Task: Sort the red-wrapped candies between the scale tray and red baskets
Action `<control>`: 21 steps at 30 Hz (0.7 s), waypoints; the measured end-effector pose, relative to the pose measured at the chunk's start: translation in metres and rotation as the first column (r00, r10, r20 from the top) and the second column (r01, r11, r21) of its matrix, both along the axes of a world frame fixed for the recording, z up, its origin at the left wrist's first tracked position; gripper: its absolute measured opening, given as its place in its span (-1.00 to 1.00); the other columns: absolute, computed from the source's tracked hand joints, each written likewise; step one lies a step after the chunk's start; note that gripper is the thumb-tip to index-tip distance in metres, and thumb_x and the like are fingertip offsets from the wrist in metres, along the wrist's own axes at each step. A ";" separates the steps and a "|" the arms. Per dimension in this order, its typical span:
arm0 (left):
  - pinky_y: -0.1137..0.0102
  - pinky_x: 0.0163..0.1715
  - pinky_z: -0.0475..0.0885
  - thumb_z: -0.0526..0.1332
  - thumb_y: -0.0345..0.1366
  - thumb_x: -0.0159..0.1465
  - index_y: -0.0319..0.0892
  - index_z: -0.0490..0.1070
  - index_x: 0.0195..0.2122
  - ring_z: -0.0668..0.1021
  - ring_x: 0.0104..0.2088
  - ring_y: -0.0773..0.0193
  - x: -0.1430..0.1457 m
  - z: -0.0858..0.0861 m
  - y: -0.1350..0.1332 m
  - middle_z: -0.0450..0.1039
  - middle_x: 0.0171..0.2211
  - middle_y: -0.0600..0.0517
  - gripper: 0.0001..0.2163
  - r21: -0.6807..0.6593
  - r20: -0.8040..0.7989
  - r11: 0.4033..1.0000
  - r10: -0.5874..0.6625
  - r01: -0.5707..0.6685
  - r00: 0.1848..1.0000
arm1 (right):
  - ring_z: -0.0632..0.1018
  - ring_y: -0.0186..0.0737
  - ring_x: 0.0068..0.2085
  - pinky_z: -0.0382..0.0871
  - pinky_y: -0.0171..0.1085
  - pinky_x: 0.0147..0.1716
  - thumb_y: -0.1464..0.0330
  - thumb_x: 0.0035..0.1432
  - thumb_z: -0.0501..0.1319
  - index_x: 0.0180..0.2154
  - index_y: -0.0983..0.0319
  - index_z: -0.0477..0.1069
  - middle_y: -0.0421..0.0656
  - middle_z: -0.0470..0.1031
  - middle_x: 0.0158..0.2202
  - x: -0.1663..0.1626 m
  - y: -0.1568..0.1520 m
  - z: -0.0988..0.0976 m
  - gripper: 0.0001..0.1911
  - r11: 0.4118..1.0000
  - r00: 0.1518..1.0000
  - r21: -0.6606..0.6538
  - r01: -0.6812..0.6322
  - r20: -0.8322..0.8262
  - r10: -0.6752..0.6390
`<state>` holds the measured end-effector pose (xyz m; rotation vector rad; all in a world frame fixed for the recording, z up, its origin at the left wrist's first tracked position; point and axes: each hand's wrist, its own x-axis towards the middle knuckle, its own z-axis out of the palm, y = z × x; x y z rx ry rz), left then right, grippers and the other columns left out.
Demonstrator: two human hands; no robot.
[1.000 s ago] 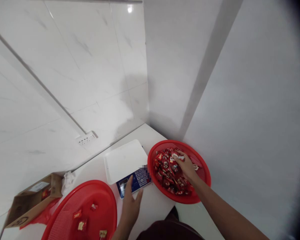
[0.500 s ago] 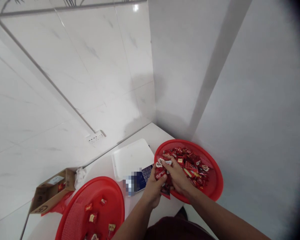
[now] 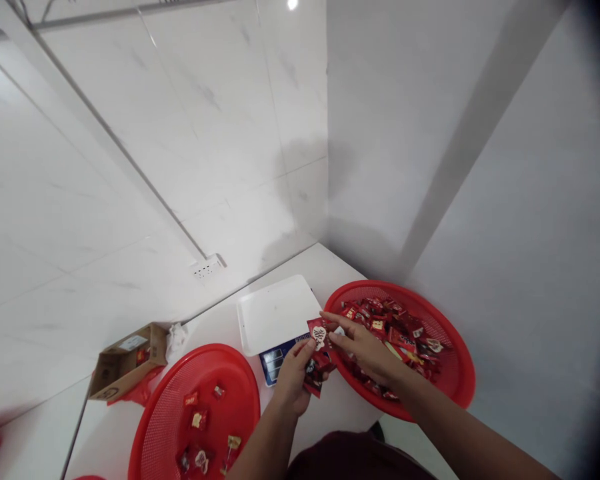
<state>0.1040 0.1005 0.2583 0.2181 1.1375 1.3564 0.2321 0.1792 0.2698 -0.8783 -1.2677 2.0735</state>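
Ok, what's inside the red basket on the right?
The red basket holds a heap of red-wrapped sweets. The right hand and forearm cover its near-left part, so what lies beneath them is hidden.

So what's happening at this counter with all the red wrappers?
A person stands at a white counter. Both hands hold small red wrapped sweets between a white-topped weighing scale and a round red mesh basket heaped with them. The left hand grips several; the right hand pinches one at the top. A second red mesh basket to the left holds only a few.
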 end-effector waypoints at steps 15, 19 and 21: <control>0.57 -0.73 0.34 0.35 -0.19 -0.03 -0.23 0.38 -0.36 0.52 -0.60 0.36 -0.036 0.005 -0.024 0.48 -0.53 0.06 -0.71 -0.033 -0.004 0.965 0.260 -0.260 0.966 | 0.52 -0.20 -0.14 0.22 -0.12 0.03 0.47 -0.21 0.36 -0.18 0.16 0.41 -0.17 0.53 -0.20 -0.021 0.006 -0.012 -0.55 0.983 0.983 -0.181 -0.032 -0.183 -0.001; 0.57 -0.71 0.32 0.34 -0.17 -0.01 -0.24 0.39 -0.35 0.55 -0.54 0.31 -0.040 -0.001 -0.035 0.50 -0.49 0.03 -0.71 -0.020 -0.039 0.971 0.236 -0.237 0.971 | 0.54 -0.22 -0.20 0.27 -0.14 0.00 0.43 -0.19 0.36 -0.25 0.20 0.44 -0.16 0.55 -0.27 -0.025 0.007 -0.011 -0.65 0.980 0.986 -0.197 -0.006 -0.165 -0.027; 0.57 -0.70 0.33 0.34 -0.17 -0.02 -0.23 0.39 -0.34 0.56 -0.54 0.30 -0.041 -0.003 -0.039 0.51 -0.47 0.02 -0.71 -0.040 -0.059 0.969 0.243 -0.246 0.968 | 0.55 -0.23 -0.22 0.29 -0.15 -0.01 0.43 -0.22 0.38 -0.22 0.18 0.43 -0.18 0.55 -0.28 -0.026 0.006 -0.007 -0.59 0.973 0.987 -0.230 -0.011 -0.159 -0.027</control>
